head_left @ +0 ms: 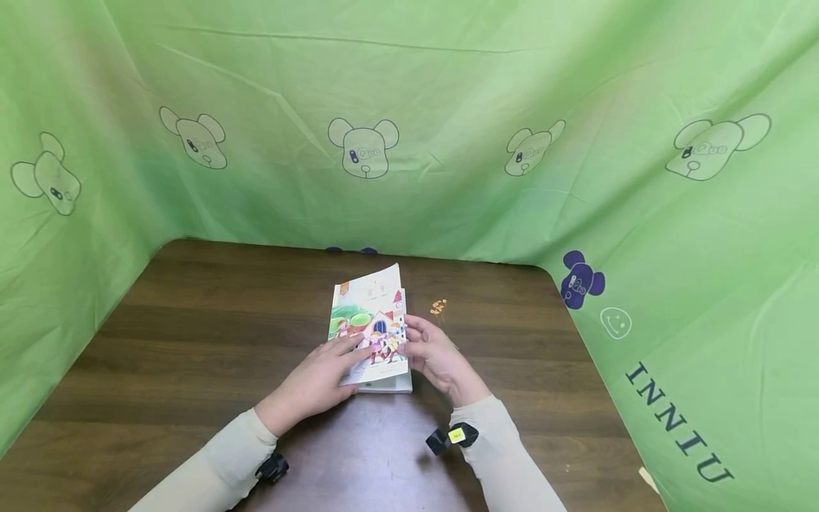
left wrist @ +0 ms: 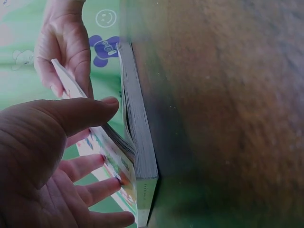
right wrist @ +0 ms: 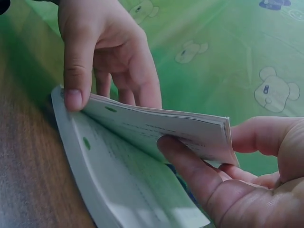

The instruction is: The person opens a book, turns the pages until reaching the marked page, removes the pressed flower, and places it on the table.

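A thick paperback book with a colourful cartoon cover lies on the wooden table, partly opened. Its cover and a batch of pages stand raised at the right side, above the thicker stack of pages. My left hand spreads its fingers over the lower left of the cover, while its thumb bends over the near edge of the raised pages. From the right, my right hand pinches those raised pages between thumb and fingers, with a finger inside the book against printed text.
A small orange dried flower sprig lies just right of the book, its stem partly behind the right hand. A green printed curtain surrounds the table at the back and sides. Black cameras sit on both wrists.
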